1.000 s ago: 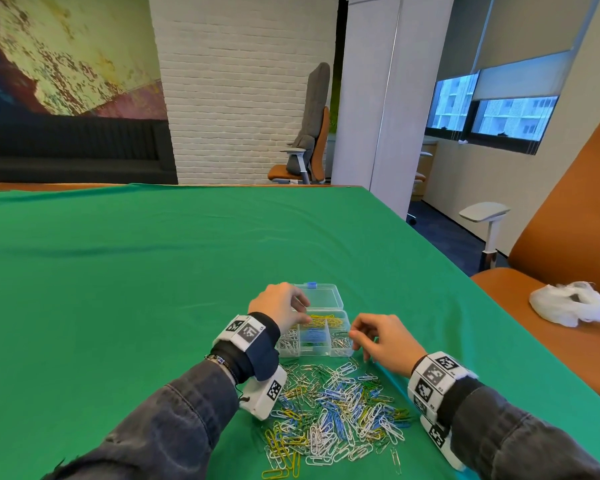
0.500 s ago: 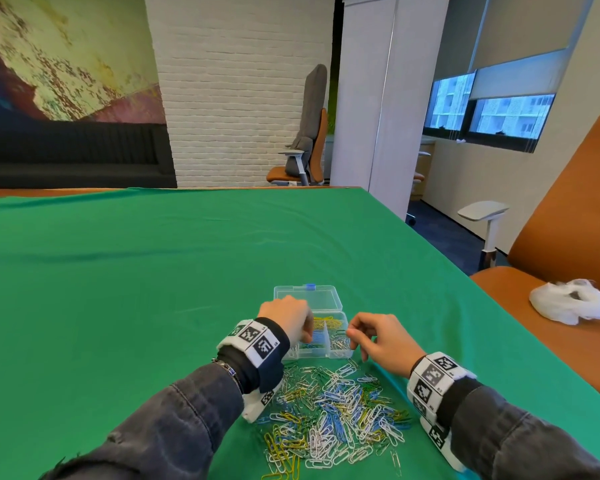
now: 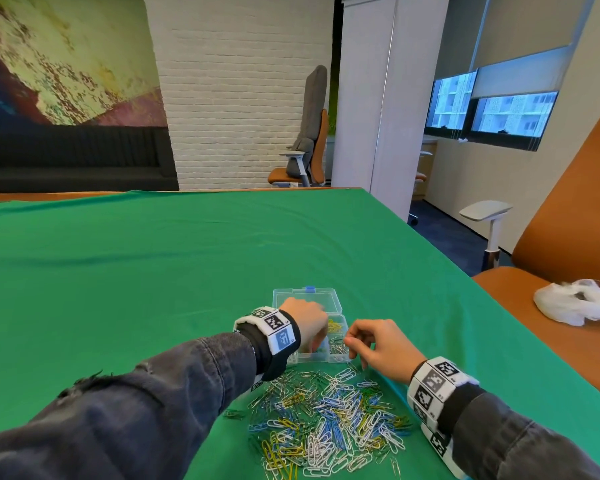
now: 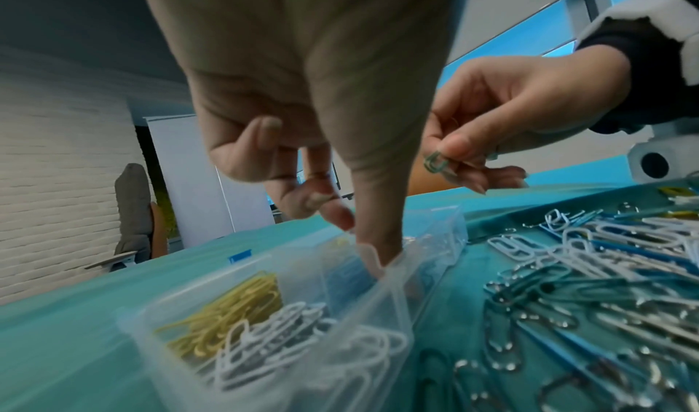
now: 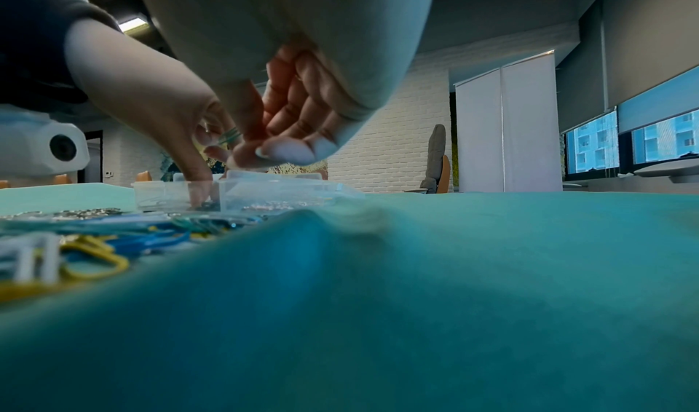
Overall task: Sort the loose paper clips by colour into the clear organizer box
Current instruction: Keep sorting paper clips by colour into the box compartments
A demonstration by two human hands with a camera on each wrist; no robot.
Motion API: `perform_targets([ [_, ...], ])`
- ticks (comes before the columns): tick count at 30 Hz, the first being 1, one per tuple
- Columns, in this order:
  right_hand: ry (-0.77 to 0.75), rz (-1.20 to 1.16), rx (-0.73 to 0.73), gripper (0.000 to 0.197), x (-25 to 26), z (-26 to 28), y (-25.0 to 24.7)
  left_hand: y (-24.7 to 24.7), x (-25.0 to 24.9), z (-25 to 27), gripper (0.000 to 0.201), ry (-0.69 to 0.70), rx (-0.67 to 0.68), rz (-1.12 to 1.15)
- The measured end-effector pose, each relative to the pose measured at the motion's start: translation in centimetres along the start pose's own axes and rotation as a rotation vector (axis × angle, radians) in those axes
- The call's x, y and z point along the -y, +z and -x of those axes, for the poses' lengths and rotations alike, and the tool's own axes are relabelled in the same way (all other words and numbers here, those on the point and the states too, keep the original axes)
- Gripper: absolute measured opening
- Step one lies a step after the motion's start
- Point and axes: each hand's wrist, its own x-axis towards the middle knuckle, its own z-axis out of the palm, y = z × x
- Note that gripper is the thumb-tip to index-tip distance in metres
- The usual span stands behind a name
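Note:
The clear organizer box (image 3: 340,355) stands on the green cloth with its lid (image 3: 307,299) laid open behind it. In the left wrist view its compartments hold yellow clips (image 4: 234,308), white clips (image 4: 287,338) and blue clips (image 4: 348,272). My left hand (image 3: 317,342) reaches down into the box, and its thumb tip (image 4: 378,251) is sunk in the blue compartment. Whether it holds a clip is hidden. My right hand (image 3: 349,341) hovers just right of the box and pinches a green paper clip (image 4: 435,161) between thumb and fingers. The loose mixed pile (image 3: 326,420) lies in front of the box.
The green cloth (image 3: 153,271) stretches far to the left and back. The table's right edge runs close by my right arm. Beyond it stands an orange chair (image 3: 568,220) with a white plastic bag (image 3: 575,303) on its seat.
My left hand has dropped from above the box down into its compartments. The right hand has stayed beside the box, still pinching the clip.

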Motion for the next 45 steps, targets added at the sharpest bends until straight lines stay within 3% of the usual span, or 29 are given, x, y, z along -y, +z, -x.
perform_targets([
  [8, 0.008, 0.008, 0.007, 0.020, 0.2, 0.2, -0.1, 0.4, 1.1, -0.1, 0.011, 0.030, -0.020, 0.124],
  [27, 0.021, 0.000, 0.022, 0.015, 0.2, 0.2, -0.1, 1.2, 2.6, 0.5, 0.024, -0.043, -0.111, 0.458],
  [34, 0.020, 0.002, 0.017, 0.015, 0.1, 0.1, -0.1, 0.8, 2.8, 0.5, 0.008, -0.036, -0.092, 0.490],
  [41, 0.023, -0.006, 0.004, 0.016, 0.0, 0.1, 0.0, -0.3, 3.3, 0.3, 0.014, -0.157, -0.178, 0.356],
  [45, 0.028, -0.032, -0.045, 0.017, -0.2, -0.1, 0.0, -0.4, 2.6, 0.3, 0.022, -0.040, -0.206, 0.426],
])
